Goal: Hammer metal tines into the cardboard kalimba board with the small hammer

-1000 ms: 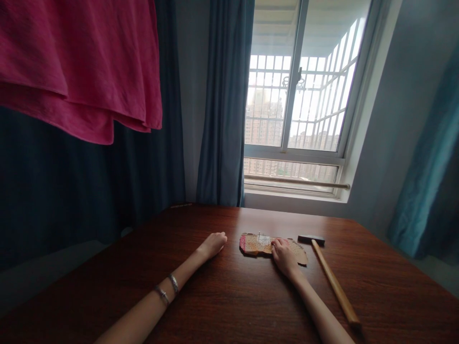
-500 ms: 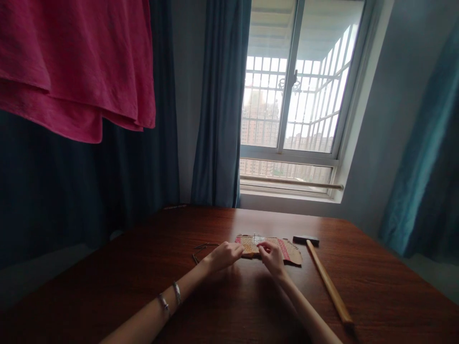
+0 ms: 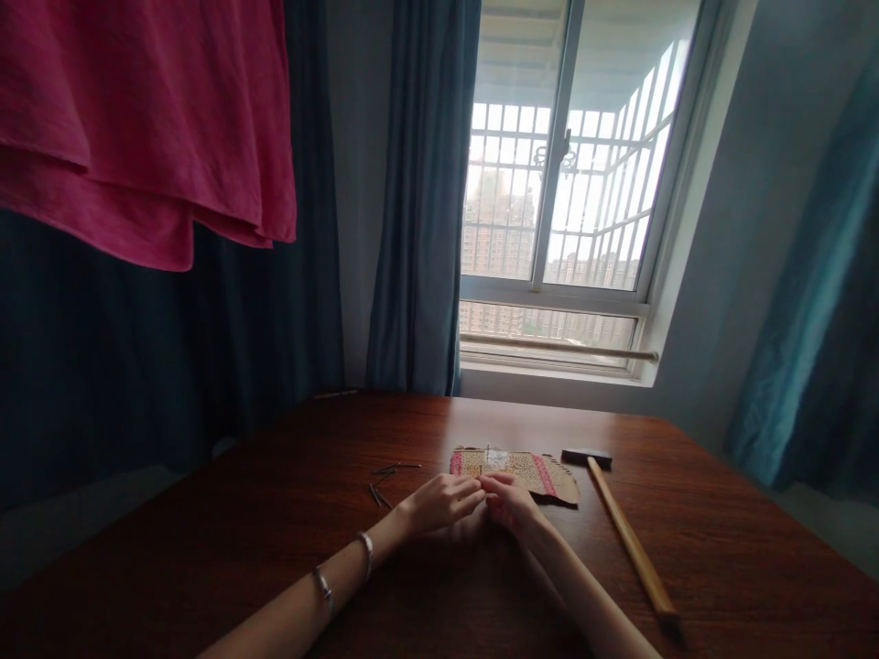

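My left hand and my right hand meet at the near edge of a patterned piece of cardboard lying on the table. Their fingertips are pinched together and touch; what is between them is too small to make out. The cardboard has pink bands, a dotted middle and a torn right end. Toward its far side, a thin nail stands upright by a shiny clear patch. Left of my left hand lie several loose dark nails.
A hammer with a wooden handle and black head lies right of the cardboard on the brown wooden table. A pink cloth hangs at upper left. Behind the table are blue curtains and a barred window.
My left hand has shifted right, off the cardboard's left part. My right hand has moved slightly left and nearer to me, so the fingertips of both hands now touch.
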Demonstrator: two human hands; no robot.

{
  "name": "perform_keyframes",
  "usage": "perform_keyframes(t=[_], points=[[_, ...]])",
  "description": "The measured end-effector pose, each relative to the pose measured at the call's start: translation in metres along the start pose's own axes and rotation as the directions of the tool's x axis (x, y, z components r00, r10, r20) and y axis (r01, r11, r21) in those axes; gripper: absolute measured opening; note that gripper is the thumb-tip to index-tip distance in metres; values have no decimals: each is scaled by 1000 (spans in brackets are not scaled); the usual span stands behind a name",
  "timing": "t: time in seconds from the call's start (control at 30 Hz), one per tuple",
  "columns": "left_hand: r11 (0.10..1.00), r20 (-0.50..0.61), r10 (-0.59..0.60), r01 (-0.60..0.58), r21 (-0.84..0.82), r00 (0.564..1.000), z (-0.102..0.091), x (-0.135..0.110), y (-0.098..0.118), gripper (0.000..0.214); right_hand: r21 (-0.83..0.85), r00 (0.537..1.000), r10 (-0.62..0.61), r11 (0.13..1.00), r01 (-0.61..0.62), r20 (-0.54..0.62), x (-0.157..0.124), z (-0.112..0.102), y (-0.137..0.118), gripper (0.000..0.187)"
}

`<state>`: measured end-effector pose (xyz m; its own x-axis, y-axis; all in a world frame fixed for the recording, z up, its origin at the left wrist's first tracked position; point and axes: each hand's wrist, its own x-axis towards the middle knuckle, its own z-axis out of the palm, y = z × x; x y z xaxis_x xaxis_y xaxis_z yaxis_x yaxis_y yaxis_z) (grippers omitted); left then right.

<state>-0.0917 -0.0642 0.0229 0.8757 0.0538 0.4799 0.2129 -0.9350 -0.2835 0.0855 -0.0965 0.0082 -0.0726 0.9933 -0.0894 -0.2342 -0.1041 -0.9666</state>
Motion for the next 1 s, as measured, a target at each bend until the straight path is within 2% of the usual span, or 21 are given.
perform_keyframes(t=[0.03, 0.1, 0.13, 0.17, 0.2, 0.27, 0.37, 0.4, 0.47, 0.53, 0.57, 0.63, 0.7, 0.77, 0.87, 1.0], points=[[999, -20, -32, 31, -37, 999, -1, 1, 2, 23, -6, 1000, -13, 1000, 13, -20, 2, -3, -3, 37], [980, -86, -154, 141, -139, 984, 0, 5, 5, 27, -130, 987, -124, 985, 110, -99, 8, -13, -12, 41], [953, -128, -248, 217, -211, 960, 1, 8, 5, 28, -229, 968, -208, 958, 173, -141, 12, -18, -17, 43], [906, -171, -360, 300, -298, 917, 4, 11, 4, 30, -338, 938, -301, 912, 231, -171, 17, -23, -22, 45], [837, -209, -482, 377, -397, 851, 8, 15, 1, 31, -426, 907, -378, 863, 273, -184, 22, -29, -27, 45], [643, -238, -710, 473, -602, 663, 19, 24, -11, 34, -524, 867, -467, 789, 320, -173, 34, -37, -32, 43], [312, -155, -922, 443, -840, 354, 44, 41, -39, 37, -593, 842, -525, 720, 361, -125, 53, -43, -30, 33], [206, -99, -957, 400, -893, 272, 53, 46, -48, 37, -615, 836, -537, 698, 368, -108, 59, -44, -27, 30], [31, 12, -989, 290, -957, 145, 72, 54, -64, 37, -650, 829, -553, 661, 375, -84, 70, -43, -19, 28], [-84, 99, -993, 205, -975, 64, 90, 60, -73, 37, -678, 824, -563, 631, 377, -66, 78, -43, -12, 27], [-116, 125, -991, 172, -978, 40, 97, 62, -75, 35, -690, 822, -567, 617, 378, -57, 80, -43, -9, 28], [-147, 151, -988, 120, -982, 23, 106, 65, -77, 32, -714, 820, -571, 590, 378, -38, 83, -43, -5, 27], [-148, 152, -988, 80, -986, 38, 110, 68, -77, 29, -737, 819, -573, 563, 373, -23, 82, -43, -3, 27], [-140, 145, -987, 64, -988, 75, 110, 70, -75, 27, -758, 817, -577, 537, 370, -11, 81, -43, -2, 26], [-136, 148, -981, 99, -986, 122, 107, 71, -69, 28, -784, 812, -583, 501, 366, 7, 78, -42, -3, 25], [-132, 152, -981, 161, -978, 120, 101, 70, -63, 30, -815, 814, -580, 458, 353, 27, 76, -40, -2, 22]])
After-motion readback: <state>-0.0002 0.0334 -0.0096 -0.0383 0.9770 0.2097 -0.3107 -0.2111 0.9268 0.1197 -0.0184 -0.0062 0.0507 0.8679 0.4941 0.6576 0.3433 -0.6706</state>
